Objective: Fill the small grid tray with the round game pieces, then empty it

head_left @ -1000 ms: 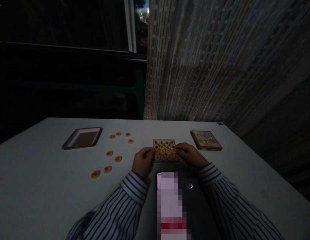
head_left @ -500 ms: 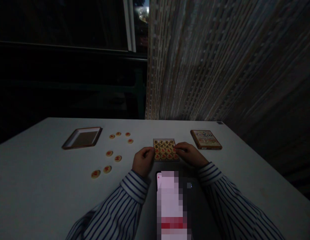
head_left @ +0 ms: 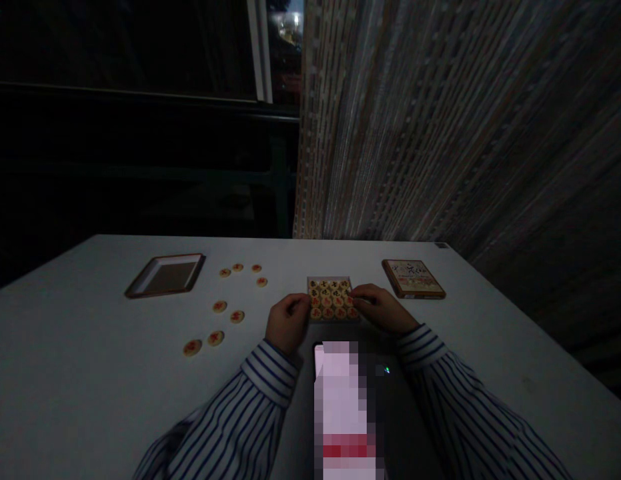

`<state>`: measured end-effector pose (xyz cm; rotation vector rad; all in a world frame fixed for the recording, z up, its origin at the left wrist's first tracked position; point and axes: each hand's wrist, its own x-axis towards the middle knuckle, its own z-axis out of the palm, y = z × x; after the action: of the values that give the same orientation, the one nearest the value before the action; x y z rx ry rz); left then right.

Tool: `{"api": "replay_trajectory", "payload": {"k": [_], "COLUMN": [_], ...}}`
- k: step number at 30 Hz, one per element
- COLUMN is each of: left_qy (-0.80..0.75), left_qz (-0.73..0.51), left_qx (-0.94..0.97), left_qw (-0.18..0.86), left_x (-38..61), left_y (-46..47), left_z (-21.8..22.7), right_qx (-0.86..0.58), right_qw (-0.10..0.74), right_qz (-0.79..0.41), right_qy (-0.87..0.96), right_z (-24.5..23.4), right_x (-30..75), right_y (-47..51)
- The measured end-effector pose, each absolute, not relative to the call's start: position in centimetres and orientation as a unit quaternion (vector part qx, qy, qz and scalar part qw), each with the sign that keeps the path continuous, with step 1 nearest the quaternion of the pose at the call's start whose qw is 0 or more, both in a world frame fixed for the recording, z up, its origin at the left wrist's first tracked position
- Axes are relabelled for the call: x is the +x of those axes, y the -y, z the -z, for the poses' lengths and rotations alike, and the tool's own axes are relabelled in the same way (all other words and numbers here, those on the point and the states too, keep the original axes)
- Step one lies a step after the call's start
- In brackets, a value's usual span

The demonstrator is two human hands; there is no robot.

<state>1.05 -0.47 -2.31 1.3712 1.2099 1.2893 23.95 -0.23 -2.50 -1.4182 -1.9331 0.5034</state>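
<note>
A small clear tray [head_left: 329, 279] sits on the table in front of me, filled with Chinese chess pieces [head_left: 327, 302] packed in rows. The rows farther from me carry black characters, the nearer ones red. At the tray's left side, my left hand [head_left: 289, 323] is closed, thumb and fingers pinched on the edge. My right hand [head_left: 383, 311] has its fingertips pinched at the right edge, partly covering the end pieces. Left of the tray lie several loose round pieces with red characters, among them a near piece [head_left: 215, 338] and a far piece [head_left: 257, 268].
An open shallow box half [head_left: 128, 293] lies at the table's far left. To the right rests a flat box part with a printed cover [head_left: 413, 278]. A lit phone [head_left: 340, 400] is below, between my forearms. Behind the white table [head_left: 490, 333] hangs a string curtain [head_left: 370, 133].
</note>
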Motion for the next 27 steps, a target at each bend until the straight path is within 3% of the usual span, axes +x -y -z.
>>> {"api": "replay_trajectory", "payload": {"k": [27], "left_qy": [-0.487], "left_qz": [-0.517], "left_qx": [0.551], "left_qw": [0.44], "left_x": [1.09], "left_y": [0.48], "left_z": [2.31], "right_qx": [-0.537], "right_qw": [0.339], "right_qz": [-0.189], "right_qy": [0.749], "right_z": [2.63], "right_x": [24.01], "right_y": [0.24]}}
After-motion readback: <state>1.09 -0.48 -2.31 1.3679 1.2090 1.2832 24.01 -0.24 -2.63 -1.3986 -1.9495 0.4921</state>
